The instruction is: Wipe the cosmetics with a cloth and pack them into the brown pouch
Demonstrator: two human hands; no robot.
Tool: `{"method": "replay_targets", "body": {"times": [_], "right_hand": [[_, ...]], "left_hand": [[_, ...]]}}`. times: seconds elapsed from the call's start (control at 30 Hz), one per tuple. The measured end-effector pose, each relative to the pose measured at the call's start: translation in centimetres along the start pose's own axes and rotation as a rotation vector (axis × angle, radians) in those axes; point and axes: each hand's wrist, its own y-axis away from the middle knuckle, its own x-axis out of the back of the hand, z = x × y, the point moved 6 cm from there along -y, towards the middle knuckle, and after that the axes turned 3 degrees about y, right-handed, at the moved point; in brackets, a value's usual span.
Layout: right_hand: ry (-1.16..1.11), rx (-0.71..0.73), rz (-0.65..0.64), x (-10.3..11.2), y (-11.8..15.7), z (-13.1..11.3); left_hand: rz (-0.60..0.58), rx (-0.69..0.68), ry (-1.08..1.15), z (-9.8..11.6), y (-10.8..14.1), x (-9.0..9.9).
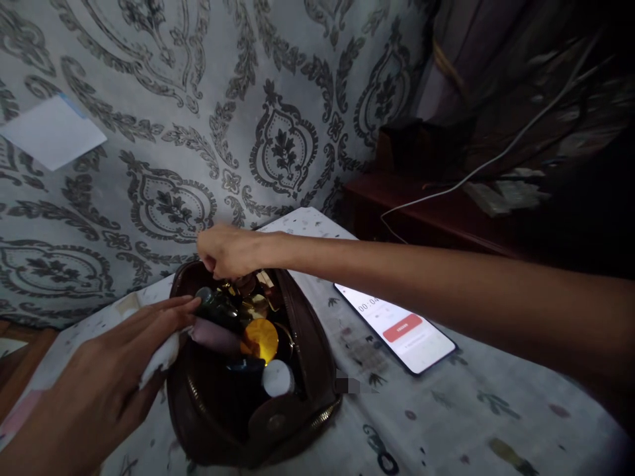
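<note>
A dark brown zippered bag (310, 337) lies open on the patterned cloth. Inside are a dark bottle (221, 309), a mauve tube (215, 336), a round yellow item (261, 340) and a white cap (278, 379). My left hand (119, 357) is at the bag's left side, fingertips by the bottle, closed around a white crumpled cloth or tissue (163, 359). My right hand (228, 252) is curled over the bag's far end; whatever its fingers grip is hidden.
A lit phone (407, 330) lies right of the bag, beneath my right forearm. Behind hangs a patterned curtain (282, 145) with white paper (53, 132). A white cable (446, 192) crosses dark red furniture (421, 211) at the right.
</note>
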Motion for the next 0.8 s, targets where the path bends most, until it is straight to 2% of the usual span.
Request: {"method": "replay_targets", "body": {"times": [0.1,0.27,0.6,0.8], "right_hand": [[0.177,-0.004,-0.176,-1.2,-0.1,-0.5],[0.244,0.055,-0.194,-1.0,-0.2,-1.4],[0.282,-0.028,-0.222,-0.6,-0.1,-0.4],[0.236,-0.027,-0.298,-0.6,0.1,-0.4]], "left_hand": [[0.011,-0.005,-0.007,0.0,0.0,0.0],[0.02,0.01,-0.024,0.1,-0.3,0.0],[0.034,-0.003,0.02,1.1,-1.8,0.3],[0.052,-0.03,-0.02,1.5,-2.0,0.5]]}}
